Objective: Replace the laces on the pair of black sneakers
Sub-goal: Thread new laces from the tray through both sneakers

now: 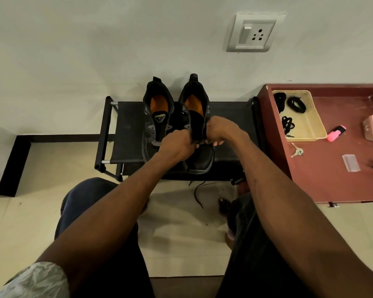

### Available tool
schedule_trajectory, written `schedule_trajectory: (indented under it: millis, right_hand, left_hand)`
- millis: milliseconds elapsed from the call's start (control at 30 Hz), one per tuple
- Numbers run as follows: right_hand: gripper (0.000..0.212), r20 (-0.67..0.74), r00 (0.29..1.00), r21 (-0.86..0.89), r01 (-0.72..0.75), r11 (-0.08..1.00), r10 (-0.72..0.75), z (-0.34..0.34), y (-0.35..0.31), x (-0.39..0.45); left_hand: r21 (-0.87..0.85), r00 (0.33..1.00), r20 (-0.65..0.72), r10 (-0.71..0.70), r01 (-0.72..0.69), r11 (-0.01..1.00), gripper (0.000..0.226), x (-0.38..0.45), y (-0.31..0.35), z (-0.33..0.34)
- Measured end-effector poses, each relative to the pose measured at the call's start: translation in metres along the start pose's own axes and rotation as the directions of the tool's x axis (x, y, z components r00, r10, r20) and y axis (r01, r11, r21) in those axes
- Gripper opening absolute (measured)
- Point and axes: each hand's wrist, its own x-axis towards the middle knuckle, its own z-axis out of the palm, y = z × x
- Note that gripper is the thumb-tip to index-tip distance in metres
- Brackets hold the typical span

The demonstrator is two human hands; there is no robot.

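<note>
- Maroon table (323,181), right of frame; tan tray (310,125) holding coiled black laces (297,104).
- Black rack (127,130), centre; two black sneakers (159,112) on top.
- Left hand (177,145), right hand (220,131): fingers curled, gripping right-side sneaker (200,160).
- Loose lace (197,193) dangling below.

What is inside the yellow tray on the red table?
The yellow tray holds black laces in about three bundles: two near its far end, one nearer. Whether they are old or new cannot be told. Nothing else shows inside.

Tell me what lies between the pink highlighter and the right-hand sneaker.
In the head view, the yellow tray holding coiled black laces sits between the highlighter and that sneaker, then bare black rack.
</note>
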Motion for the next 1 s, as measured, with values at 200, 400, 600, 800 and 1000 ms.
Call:
schedule_trajectory:
  millis: [200,400,600,800,1000]
  right_hand:
    - [0.018,0.001,1.000,-0.007,-0.021,1.000,0.021,0.000,-0.002,-0.004]
    - [0.010,0.272,0.952,-0.024,-0.138,0.990,0.139,-0.009,0.000,-0.013]
    - [0.014,0.312,0.934,-0.085,-0.155,0.984,0.174,-0.013,0.004,-0.019]
    - [0.017,-0.007,0.997,0.147,-0.081,0.986,0.082,-0.009,-0.001,-0.008]
    - [0.036,-0.125,0.992,0.045,-0.019,0.999,0.024,0.002,-0.001,-0.007]
  left_hand:
    - [0.009,1.000,-0.005,0.012,-0.012,1.000,0.022,-0.002,0.004,0.002]
    - [-0.037,0.999,0.030,0.018,-0.017,0.999,0.014,-0.002,0.005,0.001]
    - [-0.071,0.999,-0.039,0.011,-0.014,0.997,0.014,-0.004,0.007,0.008]
    - [-0.039,1.000,0.002,0.008,-0.008,0.999,0.014,-0.001,0.009,0.006]
    - [-0.120,0.950,0.311,0.015,0.023,0.993,0.010,0.004,0.008,-0.012]
